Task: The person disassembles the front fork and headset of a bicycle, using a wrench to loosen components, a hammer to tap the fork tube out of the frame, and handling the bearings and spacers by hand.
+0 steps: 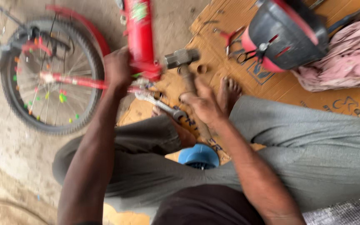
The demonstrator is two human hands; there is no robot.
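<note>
A small red bicycle lies on the ground, its thick red frame tube [140,35] running up the middle. My left hand [116,68] grips the frame near the bottom bracket [148,75]. My right hand [203,102] is closed around the wooden handle of a hammer, whose grey metal head [182,57] hovers just right of the frame. A silver wrench [161,105] lies on the cardboard between my hands. The picture is blurred by motion.
The bicycle's wheel [48,75] with coloured spoke beads lies at left on the concrete. A cardboard sheet [280,89] carries pliers [232,39], a black-and-red seat or tub [286,33] and a pink cloth [351,54]. My bare foot [229,93] and a blue cap [198,156] sit near my grey-trousered legs.
</note>
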